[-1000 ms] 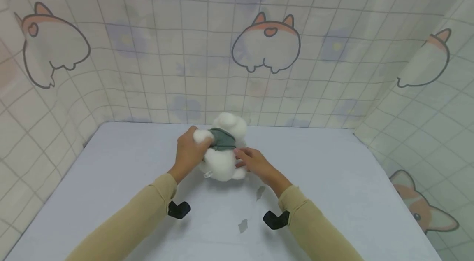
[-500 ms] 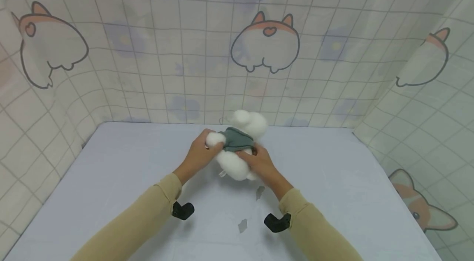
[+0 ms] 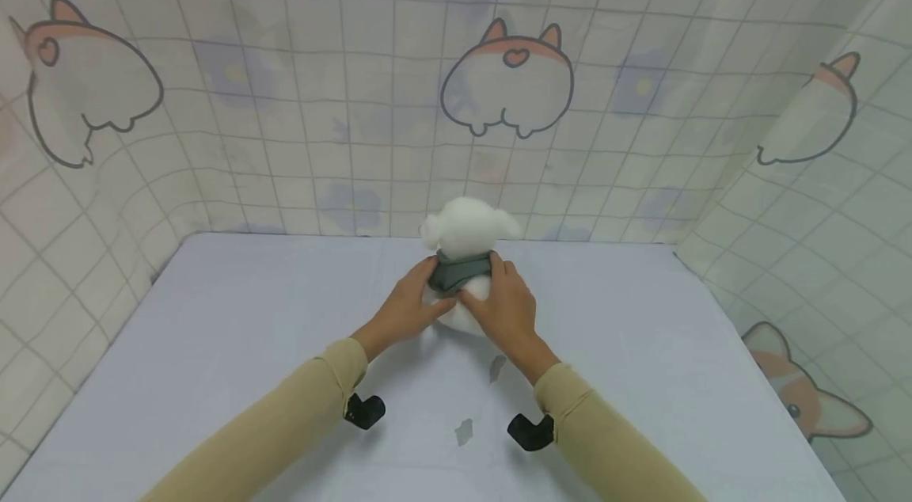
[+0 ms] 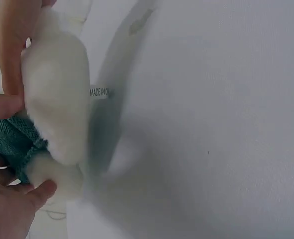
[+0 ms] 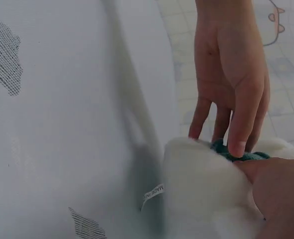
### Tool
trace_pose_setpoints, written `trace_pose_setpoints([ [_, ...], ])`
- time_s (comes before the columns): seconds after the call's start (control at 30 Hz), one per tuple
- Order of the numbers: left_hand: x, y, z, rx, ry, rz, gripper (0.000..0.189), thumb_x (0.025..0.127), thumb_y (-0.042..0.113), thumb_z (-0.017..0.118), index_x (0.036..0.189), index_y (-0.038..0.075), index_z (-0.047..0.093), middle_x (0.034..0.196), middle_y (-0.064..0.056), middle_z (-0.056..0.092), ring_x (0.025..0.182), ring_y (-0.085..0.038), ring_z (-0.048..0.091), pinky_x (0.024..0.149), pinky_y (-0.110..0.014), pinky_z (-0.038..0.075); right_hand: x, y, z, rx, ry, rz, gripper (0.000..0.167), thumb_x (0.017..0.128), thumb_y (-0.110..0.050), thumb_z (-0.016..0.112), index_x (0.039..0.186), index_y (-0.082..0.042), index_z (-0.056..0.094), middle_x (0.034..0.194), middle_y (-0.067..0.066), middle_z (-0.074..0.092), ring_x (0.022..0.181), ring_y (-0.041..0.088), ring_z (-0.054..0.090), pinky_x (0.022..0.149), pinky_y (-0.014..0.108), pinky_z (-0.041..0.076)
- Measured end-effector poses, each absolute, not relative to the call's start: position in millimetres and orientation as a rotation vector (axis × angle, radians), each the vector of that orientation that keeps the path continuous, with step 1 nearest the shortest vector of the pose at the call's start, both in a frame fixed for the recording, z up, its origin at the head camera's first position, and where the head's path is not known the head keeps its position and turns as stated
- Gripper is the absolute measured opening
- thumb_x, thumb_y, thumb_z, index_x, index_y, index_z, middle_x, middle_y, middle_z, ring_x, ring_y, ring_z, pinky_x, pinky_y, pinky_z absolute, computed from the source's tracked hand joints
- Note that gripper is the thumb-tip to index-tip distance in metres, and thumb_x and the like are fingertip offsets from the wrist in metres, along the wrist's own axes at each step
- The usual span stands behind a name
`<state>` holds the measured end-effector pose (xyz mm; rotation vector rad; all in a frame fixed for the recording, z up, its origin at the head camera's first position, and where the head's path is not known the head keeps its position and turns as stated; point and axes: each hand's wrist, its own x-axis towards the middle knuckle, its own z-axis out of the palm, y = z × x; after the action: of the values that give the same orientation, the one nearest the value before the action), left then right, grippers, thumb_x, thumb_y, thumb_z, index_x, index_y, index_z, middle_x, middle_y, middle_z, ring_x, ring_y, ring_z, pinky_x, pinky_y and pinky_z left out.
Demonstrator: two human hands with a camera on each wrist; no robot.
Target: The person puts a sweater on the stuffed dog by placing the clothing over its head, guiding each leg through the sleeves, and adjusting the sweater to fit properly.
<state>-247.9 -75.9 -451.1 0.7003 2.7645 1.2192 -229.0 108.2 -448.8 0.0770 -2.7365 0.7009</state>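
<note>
A white plush toy (image 3: 467,225) in a green knitted vest (image 3: 459,271) stands upright at the back middle of the table, its rounded head uppermost. My left hand (image 3: 402,308) grips its left side, thumb across the lower body at the vest's hem. On the other side my right hand (image 3: 507,308) holds it, thumb pressed in near the left one. Both sets of fingers wrap toward the far side, largely hidden in the head view. In the left wrist view a small white tag (image 4: 98,91) printed "MADE IN" sticks out from the plush body.
Grey patches (image 3: 465,431) mark the white table (image 3: 613,328) in front of the toy. Behind it rises a checked curtain (image 3: 342,114) with cartoon corgis, which also runs along both sides. A black wrist camera (image 3: 365,412) sits by the left sleeve, another (image 3: 531,432) by the right.
The toy has gone from leaning and turned sideways to upright. My left hand has moved right and shifted its hold to the torso; my right hand has moved up onto the vest's side.
</note>
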Motion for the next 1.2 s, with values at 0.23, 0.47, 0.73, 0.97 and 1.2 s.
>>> trace_pose_setpoints([
  [0.23,-256.2,-78.9,-460.5,0.613,2.701,1.289,0.07,0.096,0.025,0.059,0.154,0.01,0.021,0.157,-0.013,0.031,0.144,-0.031,0.032,0.111,-0.05,0.037,-221.7,111.0,-457.9,0.276,-2.775,0.909,0.075,0.089,-0.04,0.067,0.147,-0.004,0.034,0.125,0.016,0.06,0.105,0.03,0.063,0.084,0.044,0.053],
  [0.47,-257.5,-83.0,-466.7,0.574,2.861,1.283,0.065,0.093,0.024,0.063,0.147,0.004,0.033,0.149,-0.017,0.039,0.137,-0.034,0.04,0.111,-0.049,0.037,-221.3,119.6,-462.9,0.312,-2.644,1.13,0.044,0.09,-0.025,0.069,0.123,-0.006,0.049,0.116,0.01,0.064,0.094,0.022,0.066,0.077,0.037,0.054],
  [0.73,-245.2,-77.6,-464.6,0.549,3.066,1.31,0.026,0.086,0.017,0.073,0.104,0.008,0.056,0.103,-0.007,0.058,0.095,-0.022,0.058,0.08,-0.034,0.052,-225.8,123.3,-466.7,0.355,-2.594,1.143,0.019,0.089,-0.017,0.07,0.102,-0.006,0.062,0.1,0.008,0.067,0.087,0.022,0.066,0.076,0.04,0.055],
  [0.97,-252.1,-82.6,-463.4,0.549,3.042,1.332,0.017,0.087,0.011,0.07,0.101,0.008,0.062,0.106,-0.007,0.065,0.103,-0.023,0.061,0.085,-0.035,0.054,-225.1,117.4,-468.0,0.418,-2.596,1.08,0.024,0.088,-0.015,0.071,0.11,-0.008,0.063,0.098,0.007,0.068,0.085,0.019,0.065,0.071,0.033,0.053],
  [1.2,-255.9,-82.8,-463.3,0.582,3.031,1.392,0.01,0.084,0.009,0.073,0.094,0.007,0.07,0.099,-0.006,0.068,0.091,-0.024,0.065,0.077,-0.035,0.055,-228.8,114.9,-466.8,0.377,-2.584,1.007,0.02,0.084,-0.012,0.074,0.101,-0.011,0.063,0.094,0.002,0.065,0.086,0.014,0.061,0.069,0.024,0.051],
])
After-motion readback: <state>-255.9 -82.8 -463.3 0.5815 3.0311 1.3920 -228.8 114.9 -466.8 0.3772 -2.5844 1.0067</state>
